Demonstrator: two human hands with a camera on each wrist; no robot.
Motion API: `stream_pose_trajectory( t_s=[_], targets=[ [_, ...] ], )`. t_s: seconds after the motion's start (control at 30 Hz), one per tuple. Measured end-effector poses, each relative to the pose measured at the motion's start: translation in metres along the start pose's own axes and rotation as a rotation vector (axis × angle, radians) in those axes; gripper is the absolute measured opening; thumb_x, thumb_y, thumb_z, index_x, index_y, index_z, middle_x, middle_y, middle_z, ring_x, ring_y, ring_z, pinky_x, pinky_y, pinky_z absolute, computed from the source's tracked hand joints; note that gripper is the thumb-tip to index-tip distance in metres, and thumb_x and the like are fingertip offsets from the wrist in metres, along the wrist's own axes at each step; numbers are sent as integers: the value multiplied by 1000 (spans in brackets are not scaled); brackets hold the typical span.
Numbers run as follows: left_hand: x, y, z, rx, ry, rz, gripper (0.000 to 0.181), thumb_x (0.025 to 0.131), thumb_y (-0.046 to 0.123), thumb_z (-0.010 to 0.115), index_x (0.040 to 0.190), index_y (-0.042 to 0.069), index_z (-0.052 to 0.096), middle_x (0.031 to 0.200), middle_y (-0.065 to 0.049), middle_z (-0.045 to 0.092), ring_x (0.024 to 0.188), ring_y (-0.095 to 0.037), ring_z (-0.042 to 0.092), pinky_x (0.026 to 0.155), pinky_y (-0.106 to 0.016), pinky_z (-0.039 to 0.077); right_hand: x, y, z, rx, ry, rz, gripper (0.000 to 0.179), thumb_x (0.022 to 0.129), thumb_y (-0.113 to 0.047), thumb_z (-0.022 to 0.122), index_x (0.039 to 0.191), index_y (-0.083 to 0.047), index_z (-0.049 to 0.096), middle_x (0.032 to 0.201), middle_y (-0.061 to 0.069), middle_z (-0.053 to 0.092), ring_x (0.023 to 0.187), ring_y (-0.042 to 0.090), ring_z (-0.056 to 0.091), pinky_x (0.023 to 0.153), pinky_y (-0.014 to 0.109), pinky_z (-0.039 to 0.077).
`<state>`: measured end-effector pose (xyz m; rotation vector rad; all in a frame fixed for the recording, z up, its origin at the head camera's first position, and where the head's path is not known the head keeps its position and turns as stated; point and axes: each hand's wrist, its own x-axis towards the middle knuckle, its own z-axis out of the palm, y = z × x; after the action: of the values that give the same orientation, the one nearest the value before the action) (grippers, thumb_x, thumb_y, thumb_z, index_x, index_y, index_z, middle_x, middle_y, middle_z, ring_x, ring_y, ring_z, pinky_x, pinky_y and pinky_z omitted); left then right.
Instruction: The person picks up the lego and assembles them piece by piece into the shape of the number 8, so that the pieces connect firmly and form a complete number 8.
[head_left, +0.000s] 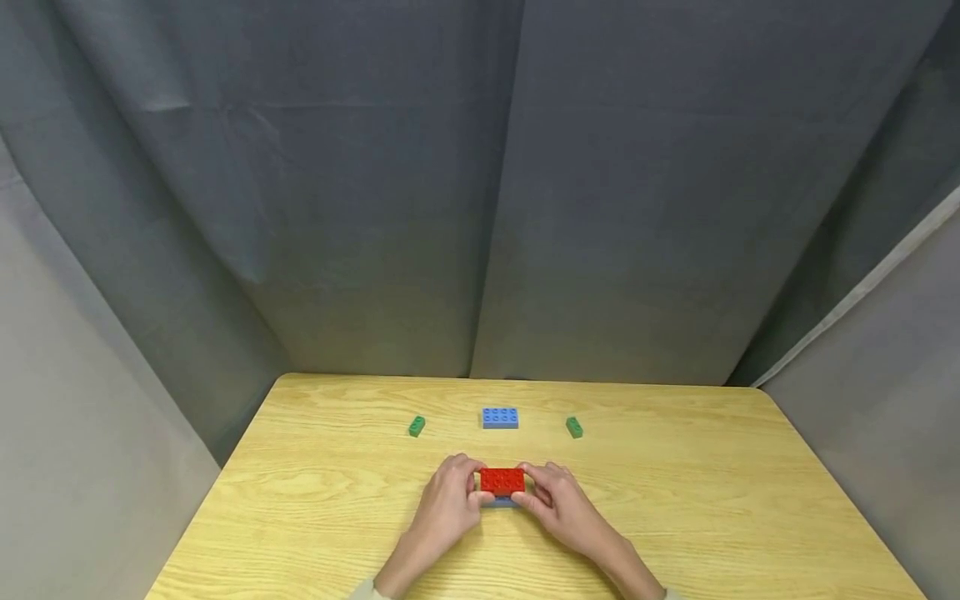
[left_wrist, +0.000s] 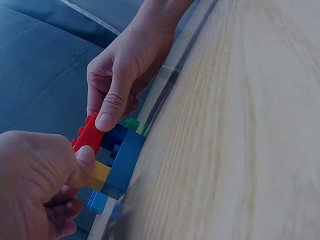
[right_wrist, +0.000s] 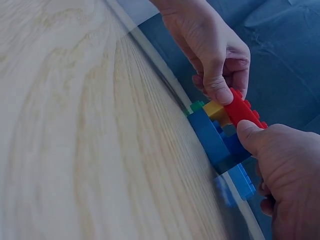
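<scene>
Both hands pinch a red brick [head_left: 502, 481] at its two ends, studs up. My left hand [head_left: 448, 502] has thumb and fingers on its left end. The right hand [head_left: 561, 506] grips the other end the same way. Under it is a larger blue brick [left_wrist: 123, 165], low at the table. Between red and blue, a yellow brick [left_wrist: 100, 176] stands on the left side and a dark blue brick [right_wrist: 234, 146] on the right. The red brick is right at the tops of these two, bridging them, with a gap between.
Farther back on the wooden table [head_left: 300, 467] lies another blue brick [head_left: 500, 418]. A small green brick [head_left: 417, 426] is to its left, and a second green brick [head_left: 574, 427] to its right. Grey curtains [head_left: 375, 208] enclose the table's back and sides.
</scene>
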<state>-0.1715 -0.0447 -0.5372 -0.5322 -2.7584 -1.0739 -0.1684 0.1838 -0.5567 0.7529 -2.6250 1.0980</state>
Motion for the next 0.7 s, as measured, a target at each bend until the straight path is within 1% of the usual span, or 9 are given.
stream_pose_trajectory(
  t_s=[0.2, 0.3, 0.4, 0.57, 0.63, 0.7],
  targets=[
    [1, 0, 1, 12, 6, 26, 35, 84, 17, 87, 114, 4, 73, 77, 9, 48, 72, -7, 43, 58, -21, 39, -1, -1, 1, -34, 19, 3, 44, 98, -35, 74, 127, -2, 72, 65, -20, 36, 64, -2, 31, 71, 25, 35],
    [-1, -3, 2, 11, -6, 28, 36, 86, 20, 85, 117, 6, 72, 78, 9, 49, 73, -6, 43, 59, -21, 40, -3, -2, 2, -45, 23, 12, 44, 97, -36, 74, 126, -3, 72, 66, -21, 36, 64, -3, 32, 73, 25, 34],
    [-2, -6, 0, 2, -25, 37, 38, 88, 26, 83, 121, 9, 71, 82, 8, 52, 74, -5, 44, 60, -21, 40, -3, -3, 2, -45, 30, 13, 42, 97, -36, 74, 125, -4, 73, 65, -20, 35, 64, -2, 32, 72, 25, 35],
    [-1, -16, -12, -18, -70, 61, 47, 87, 38, 84, 125, 15, 71, 91, 3, 57, 77, -6, 47, 62, -21, 42, -3, -5, 1, -21, 16, 41, 47, 98, -39, 72, 128, -3, 72, 64, -19, 37, 64, -1, 33, 68, 24, 36],
    [0, -23, -18, -12, -85, 79, 54, 85, 42, 84, 130, 15, 68, 94, 1, 58, 78, -7, 48, 62, -22, 43, -3, -4, 1, -20, 9, 52, 48, 98, -40, 71, 128, -3, 72, 64, -19, 37, 64, -1, 33, 69, 24, 36],
    [2, -31, -25, 11, -93, 85, 63, 84, 46, 84, 136, 15, 65, 96, 0, 58, 79, -9, 47, 62, -22, 42, -3, -4, 1, -21, 7, 52, 48, 98, -41, 71, 129, -4, 72, 63, -19, 36, 64, -1, 33, 71, 24, 37]
  ],
)
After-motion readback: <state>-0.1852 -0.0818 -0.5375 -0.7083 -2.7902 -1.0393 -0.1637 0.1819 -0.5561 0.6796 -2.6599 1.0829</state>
